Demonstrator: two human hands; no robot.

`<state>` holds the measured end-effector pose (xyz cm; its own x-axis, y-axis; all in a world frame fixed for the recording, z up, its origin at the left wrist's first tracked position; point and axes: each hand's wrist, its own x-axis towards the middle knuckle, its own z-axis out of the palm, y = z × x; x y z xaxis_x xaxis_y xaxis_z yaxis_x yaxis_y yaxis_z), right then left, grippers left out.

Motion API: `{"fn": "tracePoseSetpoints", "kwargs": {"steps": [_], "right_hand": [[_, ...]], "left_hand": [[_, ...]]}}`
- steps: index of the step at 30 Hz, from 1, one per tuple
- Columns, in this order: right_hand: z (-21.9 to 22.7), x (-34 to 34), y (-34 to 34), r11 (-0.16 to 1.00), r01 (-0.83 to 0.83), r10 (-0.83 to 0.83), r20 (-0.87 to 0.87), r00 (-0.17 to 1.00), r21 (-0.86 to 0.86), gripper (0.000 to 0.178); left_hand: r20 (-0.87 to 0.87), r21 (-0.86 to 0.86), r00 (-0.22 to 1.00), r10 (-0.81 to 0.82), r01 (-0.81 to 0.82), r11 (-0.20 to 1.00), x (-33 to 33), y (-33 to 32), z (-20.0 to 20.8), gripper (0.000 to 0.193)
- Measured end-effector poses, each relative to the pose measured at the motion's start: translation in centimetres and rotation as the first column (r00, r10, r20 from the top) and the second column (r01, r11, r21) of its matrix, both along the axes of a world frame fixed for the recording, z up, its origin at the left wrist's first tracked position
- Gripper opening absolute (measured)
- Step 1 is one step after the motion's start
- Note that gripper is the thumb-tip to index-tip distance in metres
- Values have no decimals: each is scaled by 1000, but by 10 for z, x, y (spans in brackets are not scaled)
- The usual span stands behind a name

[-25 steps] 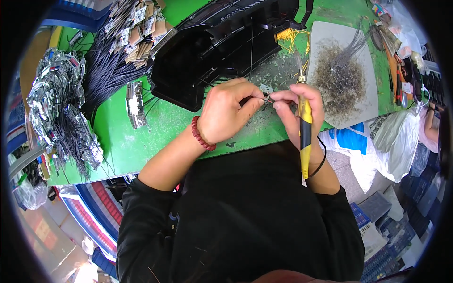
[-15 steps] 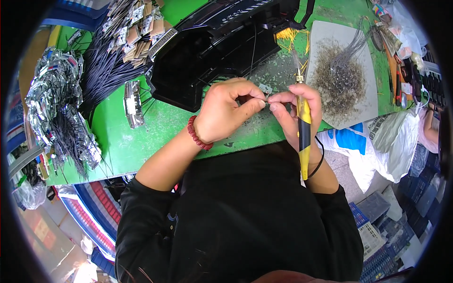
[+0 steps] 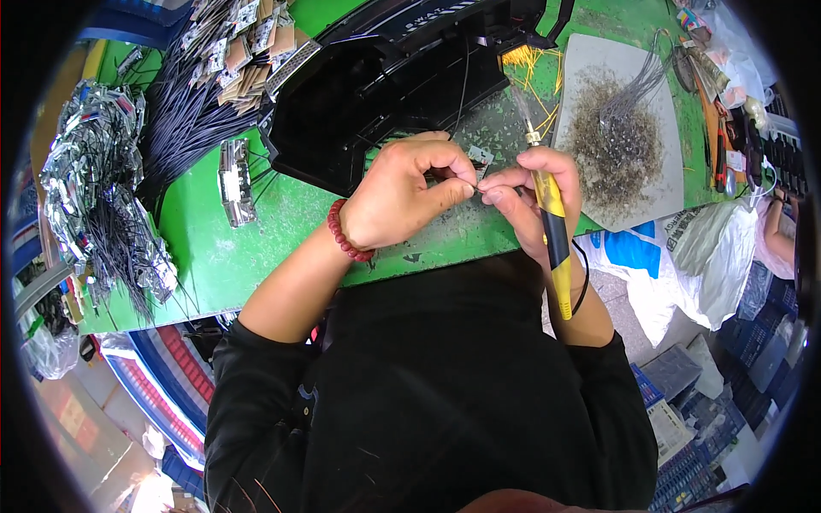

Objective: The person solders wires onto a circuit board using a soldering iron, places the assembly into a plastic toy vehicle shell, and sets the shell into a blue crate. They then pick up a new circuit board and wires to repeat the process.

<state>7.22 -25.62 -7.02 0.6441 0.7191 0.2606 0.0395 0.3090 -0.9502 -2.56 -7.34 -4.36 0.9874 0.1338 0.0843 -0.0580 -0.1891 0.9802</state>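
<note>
My left hand (image 3: 402, 192), a red bead bracelet at its wrist, pinches a thin dark wire end (image 3: 476, 190) between thumb and forefinger. Meeting it fingertip to fingertip, my right hand (image 3: 547, 184) pinches at the same spot. A yellow and black soldering iron (image 3: 556, 231) lies in the right hand too, its metal tip pointing away from me and touching nothing. Just beyond the fingers, a small white tag-like piece (image 3: 481, 156) shows. The large black plastic shell (image 3: 342, 111) lies past my left hand, with a dark cable hanging across its inside.
A silvery part (image 3: 236, 182) sits left of the shell. Bundles of dark wires (image 3: 184, 120) with small boards and a pile of shiny wired parts (image 3: 107, 188) cover the left. Yellow sticks (image 3: 534, 64) lie behind the iron. To the right is a grey sheet (image 3: 616, 218) with dark crumbs and thin wires.
The soldering iron has tilted slightly, its tip shifting left and its rear end right. Both hands stay pinched together, nearly in place. The view has shifted a little.
</note>
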Motion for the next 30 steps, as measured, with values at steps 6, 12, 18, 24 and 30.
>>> {"fn": "tracePoseSetpoints", "kwargs": {"steps": [6, 12, 18, 24, 30], "right_hand": [[2, 4, -2, 996, -36, 37, 17, 999, -85, 47], [-3, 3, -2, 999, 19, -9, 234, 972, -41, 49], [-2, 3, 3, 998, 58, -59, 349, 935, 12, 48], [-3, 6, -1, 996, -86, 88, 148, 985, -23, 51], [-2, 5, -1, 996, -16, 37, 251, 967, -86, 48]], "left_hand": [[-29, 14, 999, -18, 18, 1000, 0, 0, -1, 8], [-35, 33, 999, 25, -24, 999, 0, -2, 0, 8], [30, 46, 998, 53, -55, 997, 1, -5, -4, 7], [23, 50, 1000, 17, -18, 999, 0, -1, -5, 7], [15, 12, 999, 40, -40, 999, 0, -4, -1, 7]]}}
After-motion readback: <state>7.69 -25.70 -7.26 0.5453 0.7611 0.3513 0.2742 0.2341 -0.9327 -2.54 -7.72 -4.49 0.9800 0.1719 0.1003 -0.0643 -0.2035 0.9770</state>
